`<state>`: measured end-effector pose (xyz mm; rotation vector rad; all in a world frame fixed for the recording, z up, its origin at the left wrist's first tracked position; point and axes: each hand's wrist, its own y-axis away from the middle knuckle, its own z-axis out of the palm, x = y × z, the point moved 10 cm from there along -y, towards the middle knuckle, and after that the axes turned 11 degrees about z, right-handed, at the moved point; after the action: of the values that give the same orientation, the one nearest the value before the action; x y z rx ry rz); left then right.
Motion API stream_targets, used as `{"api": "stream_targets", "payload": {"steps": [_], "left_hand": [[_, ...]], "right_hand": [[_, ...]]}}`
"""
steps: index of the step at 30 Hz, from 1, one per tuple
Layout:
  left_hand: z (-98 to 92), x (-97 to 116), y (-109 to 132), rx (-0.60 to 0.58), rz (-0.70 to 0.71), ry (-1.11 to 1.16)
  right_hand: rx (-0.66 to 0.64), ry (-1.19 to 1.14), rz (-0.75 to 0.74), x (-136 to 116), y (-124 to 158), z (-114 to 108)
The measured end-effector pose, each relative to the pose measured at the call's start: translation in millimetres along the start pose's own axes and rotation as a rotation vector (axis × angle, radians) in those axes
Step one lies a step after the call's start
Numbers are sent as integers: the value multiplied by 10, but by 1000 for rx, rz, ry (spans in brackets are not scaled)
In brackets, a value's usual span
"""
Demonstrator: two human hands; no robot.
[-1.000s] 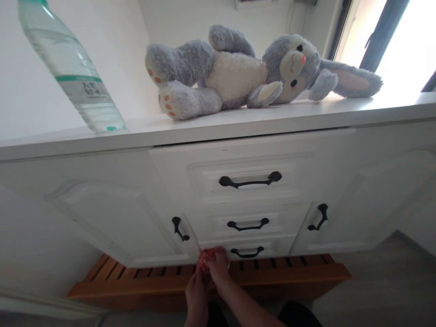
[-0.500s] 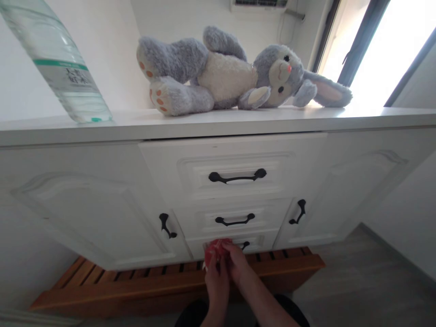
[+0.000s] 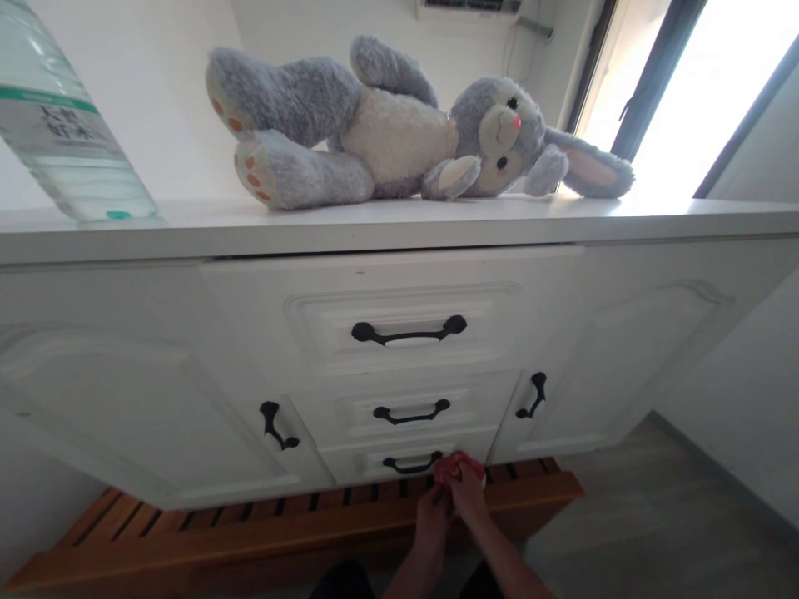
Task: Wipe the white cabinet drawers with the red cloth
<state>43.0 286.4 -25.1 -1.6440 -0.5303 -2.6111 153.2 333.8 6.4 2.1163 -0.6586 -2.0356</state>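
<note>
Low in front of the bottom drawer, my two hands are close together at a small red crinkled thing (image 3: 459,467); its exact kind is too small to tell. My right hand (image 3: 468,492) is closed on it from the right. My left hand (image 3: 433,504) is at its lower left, fingers bent in against it and partly hidden. Just left of the red thing is the black handle (image 3: 409,467) of the bottom drawer. The white cabinet (image 3: 325,333) has its drawers and doors closed.
A grey plush rabbit (image 3: 399,133) lies on its side on the cabinet top, with a clear water bottle (image 3: 75,150) at the left. Below the drawers runs a slatted wooden bench (image 3: 250,537). Black handles (image 3: 409,330) stick out from the drawers and doors. A window is at the upper right.
Both hands and the red thing have moved right along the bottom drawer, uncovering its handle. The view has shifted slightly, so the rabbit and bottle appear farther left.
</note>
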Motion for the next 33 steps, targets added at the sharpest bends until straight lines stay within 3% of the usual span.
{"api": "stream_targets", "payload": {"steps": [4, 8, 11, 14, 17, 19, 21, 23, 25, 29, 31, 33], "left_hand": [[-653, 47, -9, 88, -1, 71], [-1546, 400, 3, 271, 79, 3], [-1892, 694, 44, 344, 138, -66], [-1780, 1014, 147, 392, 270, -238], [-1258, 1182, 296, 332, 349, -423], [-816, 1158, 390, 177, 359, -419], [-475, 1101, 499, 27, 370, -347], [-329, 1038, 591, -55, 369, -282], [-388, 993, 637, -49, 363, -275], [-828, 1001, 630, 109, 357, -305], [-1038, 1084, 617, 206, 376, -313], [-1144, 1235, 604, 295, 414, -288]], "right_hand": [[-80, 13, -13, 155, 179, 712], [-227, -19, 6, 226, 400, 1652], [-275, -35, 6, 168, 515, 2024], [-300, -111, 3, 10, 566, 1926], [-296, -352, 122, -82, 557, 1415], [-202, -420, 152, -137, 525, 906], [-39, -259, 66, -246, 491, 381], [63, 68, -93, -414, 490, 110], [49, 404, -216, -509, 508, 199], [-74, 910, -269, -505, 549, 822], [-195, 1072, -311, -547, 594, 1148], [-289, 1150, -352, -636, 627, 1316]]}}
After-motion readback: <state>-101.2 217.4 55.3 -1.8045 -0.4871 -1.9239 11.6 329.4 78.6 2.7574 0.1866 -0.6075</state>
